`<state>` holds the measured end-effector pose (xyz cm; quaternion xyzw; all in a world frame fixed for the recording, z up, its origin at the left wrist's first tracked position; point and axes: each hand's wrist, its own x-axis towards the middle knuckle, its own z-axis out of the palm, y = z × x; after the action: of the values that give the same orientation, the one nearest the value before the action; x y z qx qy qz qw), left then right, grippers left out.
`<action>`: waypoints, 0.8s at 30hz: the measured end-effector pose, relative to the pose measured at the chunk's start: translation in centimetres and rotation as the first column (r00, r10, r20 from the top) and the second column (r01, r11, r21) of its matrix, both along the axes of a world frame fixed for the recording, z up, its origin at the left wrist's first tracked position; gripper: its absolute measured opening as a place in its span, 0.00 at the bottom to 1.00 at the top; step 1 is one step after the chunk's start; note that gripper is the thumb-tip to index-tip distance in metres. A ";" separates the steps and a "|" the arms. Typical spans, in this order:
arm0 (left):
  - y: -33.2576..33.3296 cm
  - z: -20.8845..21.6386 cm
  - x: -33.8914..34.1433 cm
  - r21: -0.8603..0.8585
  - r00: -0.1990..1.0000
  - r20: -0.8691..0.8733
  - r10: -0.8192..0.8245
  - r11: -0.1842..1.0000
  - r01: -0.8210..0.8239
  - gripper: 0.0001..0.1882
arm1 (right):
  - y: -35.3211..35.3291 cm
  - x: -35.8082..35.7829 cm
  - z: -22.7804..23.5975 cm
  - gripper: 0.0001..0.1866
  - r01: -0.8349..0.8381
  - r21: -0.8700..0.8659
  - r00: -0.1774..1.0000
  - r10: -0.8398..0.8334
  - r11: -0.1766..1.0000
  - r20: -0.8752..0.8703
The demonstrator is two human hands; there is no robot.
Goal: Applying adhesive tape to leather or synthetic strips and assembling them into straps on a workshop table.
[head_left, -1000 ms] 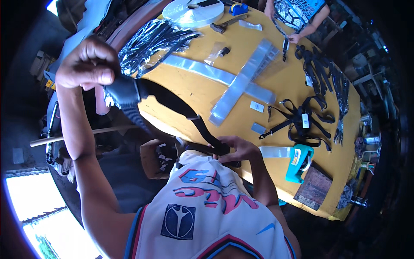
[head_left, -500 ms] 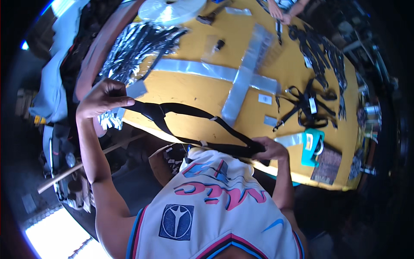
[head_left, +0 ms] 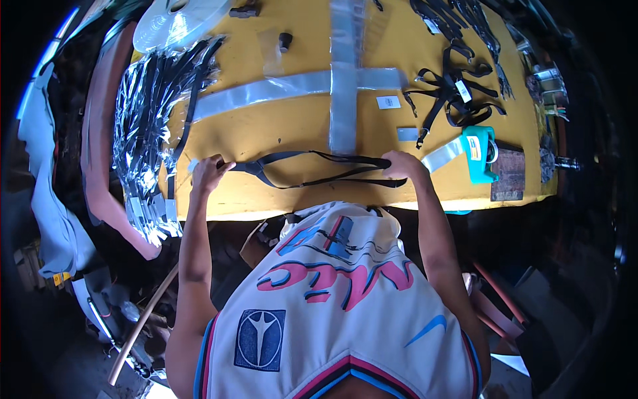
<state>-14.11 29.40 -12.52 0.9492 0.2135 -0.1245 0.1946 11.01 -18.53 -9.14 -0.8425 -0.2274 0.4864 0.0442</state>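
Forearms enter from the lower edge, over a white jersey (head_left: 332,299) printed in pink and blue, and reach to the near edge of a yellow table (head_left: 266,130). Left hand (head_left: 209,174) pinches one end of a black strap (head_left: 312,167) between curled fingers, at the table's near left. Right hand (head_left: 402,166) closes its fingers over the other end, so that the strap lies stretched between the two hands, flat on the yellow surface just inside the near edge, its loops slightly slack in the middle. Just right of the right hand stands a teal tape dispenser (head_left: 480,153) with a strip of clear tape running from it, and beside that a small brown board (head_left: 508,176). Beyond the strap, two broad bands of clear tape (head_left: 342,83) cross at the table's middle. To the left, a heap of silvery sleeves (head_left: 143,126) holding more dark straps hangs over the table's left edge. Farther right lies a tangle of loose black straps (head_left: 452,90). At the far left corner sits a large roll of clear film (head_left: 179,23).
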 end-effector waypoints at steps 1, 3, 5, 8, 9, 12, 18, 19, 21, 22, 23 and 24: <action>0.1 -0.2 0.0 0.053 0.999 0.047 0.018 0.998 -0.020 0.25 | -0.3 -0.2 0.9 0.20 0.058 -0.001 0.993 -0.058 0.998 0.099; 0.0 -0.1 -0.2 0.051 1.000 -0.013 0.013 0.999 -0.012 0.23 | -1.9 -0.1 -1.1 0.29 0.110 -0.030 0.968 -0.100 0.993 0.230; -1.5 0.0 -0.5 0.402 0.984 0.177 -0.026 0.914 -0.049 0.20 | -3.0 -1.2 -1.1 0.34 0.178 -0.043 0.917 -0.150 0.983 0.369; -5.3 -1.0 -0.7 0.357 0.841 0.518 -0.153 0.933 -0.050 0.22 | -3.8 -3.4 -0.7 0.41 0.247 0.072 0.804 -0.246 0.966 0.542; -7.1 -0.8 -0.5 0.266 0.775 0.600 -0.199 0.963 0.041 0.24 | -4.2 -4.1 -0.9 0.43 0.247 0.182 0.760 -0.307 0.952 0.573; -12.5 -0.9 -0.5 0.194 0.836 0.425 -0.347 0.937 0.290 0.30 | -4.8 -4.9 -0.9 0.33 0.264 0.335 0.724 -0.415 0.905 0.551; -14.6 -4.0 1.5 0.165 0.894 0.300 -0.333 0.941 0.295 0.32 | -7.5 -5.6 0.0 0.14 0.458 0.515 0.748 -0.627 0.725 0.218; -14.7 -4.1 2.0 0.181 0.893 0.297 -0.339 0.938 0.296 0.33 | -8.1 -5.8 -0.3 0.16 0.509 0.524 0.734 -0.663 0.683 0.151; -14.6 -4.1 2.3 0.217 0.886 0.293 -0.360 0.927 0.305 0.34 | -8.0 -6.2 -1.9 0.21 0.645 0.521 0.606 -0.789 0.559 0.097; -14.6 -4.5 2.4 0.249 0.887 0.282 -0.365 0.921 0.300 0.34 | -7.8 -6.3 -2.8 0.25 0.581 0.509 0.593 -0.759 0.635 0.270; -14.5 -4.8 2.4 0.257 0.887 0.279 -0.369 0.918 0.301 0.35 | -7.6 -6.7 -3.7 0.30 0.523 0.475 0.562 -0.705 0.708 0.433; -14.3 -4.8 2.4 0.264 0.881 0.290 -0.373 0.916 0.301 0.35 | -7.3 -7.6 -4.5 0.33 0.532 0.507 0.494 -0.735 0.678 0.464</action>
<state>-11.72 15.08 -17.29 0.9942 0.0200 0.0294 0.1015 3.37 -25.85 -13.67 -0.9596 0.0322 0.0789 0.2681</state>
